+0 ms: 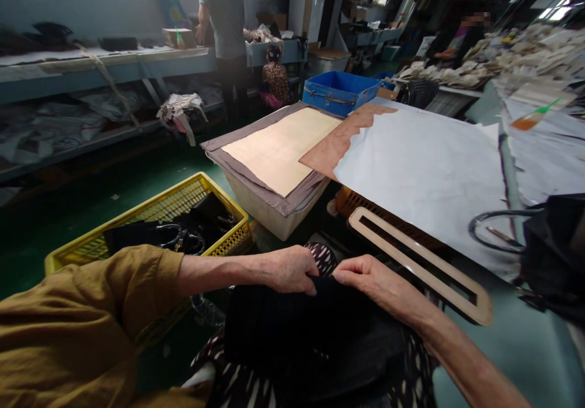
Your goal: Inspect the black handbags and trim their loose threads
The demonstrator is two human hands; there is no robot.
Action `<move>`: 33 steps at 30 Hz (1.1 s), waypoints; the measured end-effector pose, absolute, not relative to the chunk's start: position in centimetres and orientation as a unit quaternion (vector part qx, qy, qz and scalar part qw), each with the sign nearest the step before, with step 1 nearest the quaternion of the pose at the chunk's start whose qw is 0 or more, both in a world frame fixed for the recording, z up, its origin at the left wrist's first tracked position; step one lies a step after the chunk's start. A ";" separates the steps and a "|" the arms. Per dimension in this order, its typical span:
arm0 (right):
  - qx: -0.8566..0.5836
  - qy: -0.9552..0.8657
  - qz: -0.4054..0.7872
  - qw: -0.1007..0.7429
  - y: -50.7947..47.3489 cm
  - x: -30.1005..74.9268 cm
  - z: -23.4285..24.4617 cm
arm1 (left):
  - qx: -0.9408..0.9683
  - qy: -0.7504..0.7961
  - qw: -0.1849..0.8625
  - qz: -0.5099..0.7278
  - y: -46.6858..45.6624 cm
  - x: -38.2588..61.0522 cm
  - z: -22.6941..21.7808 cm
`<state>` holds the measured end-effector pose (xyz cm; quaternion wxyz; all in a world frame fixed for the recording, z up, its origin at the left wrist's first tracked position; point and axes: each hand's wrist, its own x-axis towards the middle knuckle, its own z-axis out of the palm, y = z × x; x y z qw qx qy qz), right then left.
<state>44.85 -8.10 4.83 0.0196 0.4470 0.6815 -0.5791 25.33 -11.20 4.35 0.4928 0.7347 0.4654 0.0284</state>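
Your left hand [290,269] and right hand [370,277] meet at the far edge of a piece of black fabric [311,329] that lies across your lap. The fingers of each hand are curled down and pressed together on that edge, pinching the cloth, with the two hands almost touching. Under the fabric shows a dark garment with pale dashes [322,256], and your left arm wears a mustard sleeve [86,310].

Just beyond your right hand a long wooden template with a slot [418,262] rests at a slant on the edge of the work table [516,347]. The table is grey-green, and a large sheet of pale paper [425,170] covers much of it, with a brown sheet [338,143] under its far corner. At the right a black bag with a looped handle [548,243] sits on the table.

To your left a yellow plastic crate [150,216] stands on the green floor [128,176], holding dark pieces. Ahead is a white box [269,210] topped with grey cloth and a tan board [281,146], and beyond it a blue bin [338,91]. A person in a grey shirt [223,12] stands at long shelves [91,70] by the far wall; another person sits at the right, behind a table heaped with pale pieces.

No writing or label can be read.
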 end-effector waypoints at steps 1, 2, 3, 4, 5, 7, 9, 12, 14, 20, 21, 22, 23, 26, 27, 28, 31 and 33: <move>0.446 0.679 -0.583 0.016 -8.1 44.9 4.7 | 0.732 0.466 0.496 0.027 -11.2 25.3 4.3; 0.446 0.676 -0.587 0.014 -8.2 45.0 4.6 | 0.730 0.467 0.499 0.025 -11.2 25.3 4.2; 0.445 0.671 -0.593 0.009 -8.2 45.1 4.6 | 0.727 0.468 0.502 0.023 -11.2 25.2 4.2; 0.443 0.664 -0.602 0.000 -8.2 45.1 4.5 | 0.726 0.468 0.503 0.021 -11.2 25.2 4.2; 0.442 0.656 -0.612 -0.016 -8.2 45.2 4.5 | 0.725 0.469 0.503 0.021 -11.2 25.3 4.2; 0.441 0.645 -0.622 -0.055 -8.3 45.2 4.6 | 0.725 0.471 0.502 0.022 -11.2 25.3 4.3; 0.443 0.650 -0.614 -0.062 -8.4 45.0 4.8 | 0.725 0.472 0.501 0.024 -11.3 25.5 4.5; 0.458 0.669 -0.585 -0.012 -8.4 44.5 5.0 | 0.729 0.472 0.495 0.029 -11.4 25.7 4.6; 0.469 0.674 -0.570 0.009 -8.3 44.1 5.0 | 0.738 0.469 0.484 0.040 -11.5 25.8 4.5; 0.452 0.667 -0.591 0.049 -8.1 44.1 5.0 | 0.737 0.469 0.485 0.041 -12.0 25.8 4.5; 0.448 0.666 -0.595 0.051 -8.1 44.3 5.1 | 0.735 0.468 0.490 0.034 -12.0 25.9 4.6; 0.447 0.665 -0.596 0.051 -8.2 44.5 5.1 | 0.733 0.467 0.494 0.027 -12.1 25.9 4.7; 0.450 0.663 -0.596 0.053 -8.3 44.8 5.1 | 0.732 0.466 0.497 0.021 -12.2 26.0 4.8; 0.460 0.650 -0.604 0.044 -8.7 45.5 5.1 | 0.735 0.462 0.496 0.013 -12.2 26.1 4.7; 0.460 0.643 -0.612 0.035 -8.9 45.7 5.0 | 0.736 0.459 0.497 0.018 -12.2 26.1 4.6; 0.459 0.635 -0.621 0.025 -9.0 45.8 4.9 | 0.736 0.456 0.499 0.023 -12.2 26.1 4.5; 0.463 0.618 -0.636 0.004 -9.3 46.1 4.6 | 0.736 0.449 0.505 0.037 -12.1 26.0 4.3; 0.466 0.608 -0.643 0.000 -9.4 46.3 4.5 | 0.734 0.451 0.506 0.038 -12.1 26.0 4.5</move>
